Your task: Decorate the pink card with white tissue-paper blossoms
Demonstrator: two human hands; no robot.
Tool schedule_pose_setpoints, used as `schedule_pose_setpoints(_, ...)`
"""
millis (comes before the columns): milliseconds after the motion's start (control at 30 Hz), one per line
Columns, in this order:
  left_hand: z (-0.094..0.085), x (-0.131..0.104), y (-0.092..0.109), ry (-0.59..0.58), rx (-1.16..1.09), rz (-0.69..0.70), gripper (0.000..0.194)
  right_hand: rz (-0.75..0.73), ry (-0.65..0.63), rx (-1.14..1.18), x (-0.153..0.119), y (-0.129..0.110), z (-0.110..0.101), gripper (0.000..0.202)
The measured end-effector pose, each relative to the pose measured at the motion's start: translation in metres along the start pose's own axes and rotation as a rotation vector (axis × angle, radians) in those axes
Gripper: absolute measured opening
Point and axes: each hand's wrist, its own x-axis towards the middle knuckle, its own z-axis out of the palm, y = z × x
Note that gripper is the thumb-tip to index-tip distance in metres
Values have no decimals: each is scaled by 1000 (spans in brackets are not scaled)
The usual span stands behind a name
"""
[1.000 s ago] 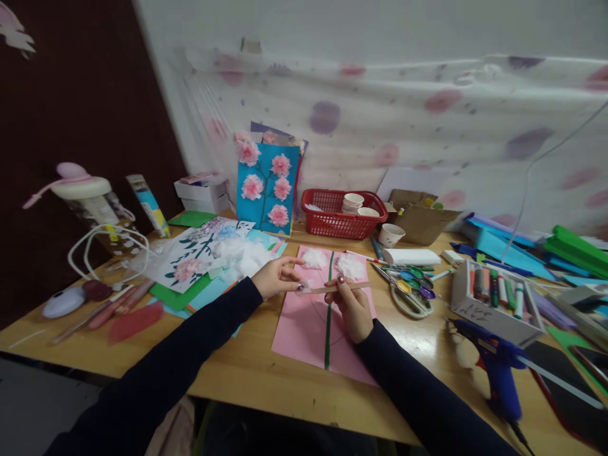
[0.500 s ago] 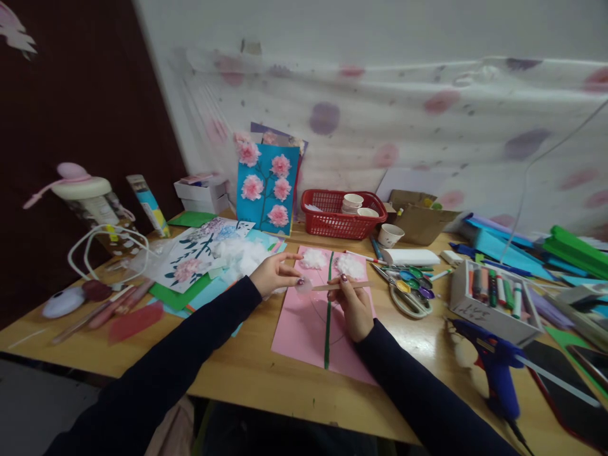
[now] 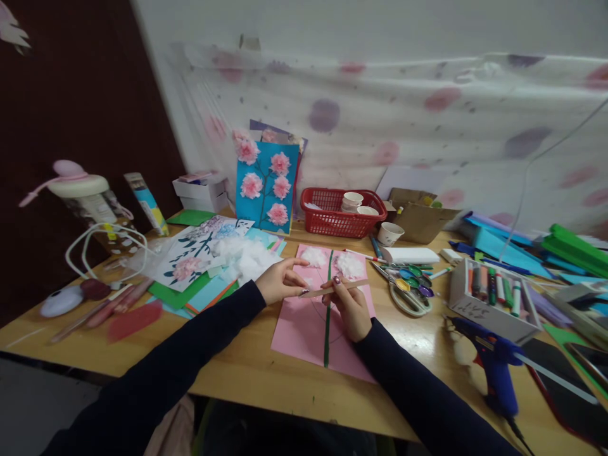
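Observation:
My right hand (image 3: pixel 350 310) pinches a thin, flat tan strip (image 3: pixel 351 286) between thumb and fingers, above a pink card (image 3: pixel 299 339). Close by on the left, my left hand (image 3: pixel 284 282) has its thumb and fingertips closed at the strip's left end. A small pale bit shows near those fingertips; whether it is held, I cannot make out. Down the card runs a dark green stripe (image 3: pixel 327 342), with thin curved pencil lines beside it. Two white fluffy cotton tufts, a left tuft (image 3: pixel 314 256) and a right tuft (image 3: pixel 349 265), sit near the card's top edge.
Loose cotton (image 3: pixel 247 256) lies on coloured papers at left. Scissors (image 3: pixel 409 301), a marker box (image 3: pixel 494 310) and a blue glue gun (image 3: pixel 496 367) are at right. Behind stand a red basket (image 3: pixel 327 221), a paper cup (image 3: pixel 390 234) and a blue flower picture (image 3: pixel 262 180).
My left hand has shifted slightly right, its fingertips now at the strip's end. The pale translucent piece seen at its thumb shows less. My right hand still grips the strip, slightly further left.

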Motion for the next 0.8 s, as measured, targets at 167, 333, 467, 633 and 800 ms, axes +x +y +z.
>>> schedule_pose_setpoints(167,0,0,-1,-91,-46,21,60,13,2,14,1,-2,1,35)
schedule_pose_setpoints(333,-2,0,-2,-163,-101,-31,68,21,31,45,2,-4,1,35)
schedule_pose_setpoints(467,-6,1,-4,-159,-123,-32,69,-13,163,134,5,-2,-4,31)
schedule_pose_setpoints(633,-7,3,-7,-139,-116,21,65,-6,233,137,8,1,-8,32)
schedule_pose_setpoints(800,-5,3,-8,-137,-108,3,64,-5,125,75,3,-1,-1,34)
